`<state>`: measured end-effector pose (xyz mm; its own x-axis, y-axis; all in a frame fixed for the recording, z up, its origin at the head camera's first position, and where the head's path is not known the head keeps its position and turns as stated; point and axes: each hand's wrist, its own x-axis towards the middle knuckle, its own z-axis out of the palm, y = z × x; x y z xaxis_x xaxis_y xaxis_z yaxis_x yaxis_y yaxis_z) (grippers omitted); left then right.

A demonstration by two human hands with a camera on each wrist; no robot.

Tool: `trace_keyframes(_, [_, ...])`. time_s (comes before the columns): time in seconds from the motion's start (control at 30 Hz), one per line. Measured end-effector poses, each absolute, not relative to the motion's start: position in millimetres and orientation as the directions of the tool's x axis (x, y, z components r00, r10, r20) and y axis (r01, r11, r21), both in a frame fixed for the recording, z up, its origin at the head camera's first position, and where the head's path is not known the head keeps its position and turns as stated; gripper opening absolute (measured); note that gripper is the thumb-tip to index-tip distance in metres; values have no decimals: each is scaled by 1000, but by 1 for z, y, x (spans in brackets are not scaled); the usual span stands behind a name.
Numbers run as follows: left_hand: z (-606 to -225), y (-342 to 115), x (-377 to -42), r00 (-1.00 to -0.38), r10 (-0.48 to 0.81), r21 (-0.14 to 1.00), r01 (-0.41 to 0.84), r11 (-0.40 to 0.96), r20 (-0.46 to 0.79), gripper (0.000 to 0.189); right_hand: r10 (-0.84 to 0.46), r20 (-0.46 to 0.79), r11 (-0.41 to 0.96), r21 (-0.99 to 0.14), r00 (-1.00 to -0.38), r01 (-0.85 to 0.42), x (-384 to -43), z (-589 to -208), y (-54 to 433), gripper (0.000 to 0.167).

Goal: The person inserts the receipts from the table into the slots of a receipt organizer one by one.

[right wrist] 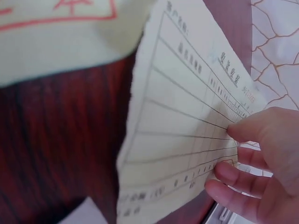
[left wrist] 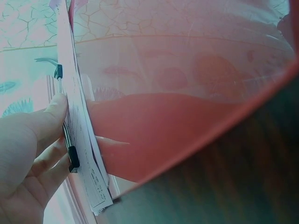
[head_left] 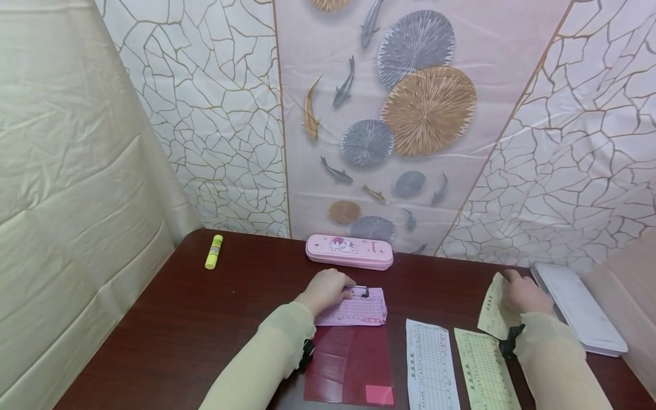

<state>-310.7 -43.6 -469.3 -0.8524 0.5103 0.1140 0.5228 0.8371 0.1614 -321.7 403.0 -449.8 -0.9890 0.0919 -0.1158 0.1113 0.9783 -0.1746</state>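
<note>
My left hand (head_left: 328, 287) pinches a metal clip (head_left: 360, 291) with black ends at the top of pink printed slips (head_left: 359, 310). From under them a see-through red sheet (head_left: 353, 364) extends toward me. In the left wrist view, thumb and fingers are at the clip (left wrist: 66, 130), and the red sheet (left wrist: 154, 135) spreads to the right. On the right side, my right hand (head_left: 528, 293) grips a pale yellow printed slip (head_left: 492, 310) by its edge. The right wrist view shows this slip (right wrist: 182, 121) tilted up, thumb on its printed face.
A white slip (head_left: 433, 364) and another yellow slip (head_left: 484, 364) lie right of the red sheet. Behind stands a pink pencil case (head_left: 349, 251). A yellow glue stick (head_left: 213, 251) lies far left, and a flat white case (head_left: 579, 310) sits at the right edge.
</note>
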Motion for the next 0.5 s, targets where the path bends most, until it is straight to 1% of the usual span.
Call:
trace_keyframes(0.07, [-469, -43, -311, -853, 510, 161, 522, 838, 112, 24, 81, -120, 980, -171, -989, 101, -321, -450, 402, 47])
trace_keyframes(0.3, [-468, -44, -311, -851, 512, 160, 525, 836, 119, 25, 53, -60, 984, -164, -997, 62, -321, -451, 406, 44])
trace_keyframes(0.5, [-468, -43, -310, -857, 504, 158, 514, 843, 103, 25, 73, -67, 982, -172, -995, 84, -323, -448, 409, 29])
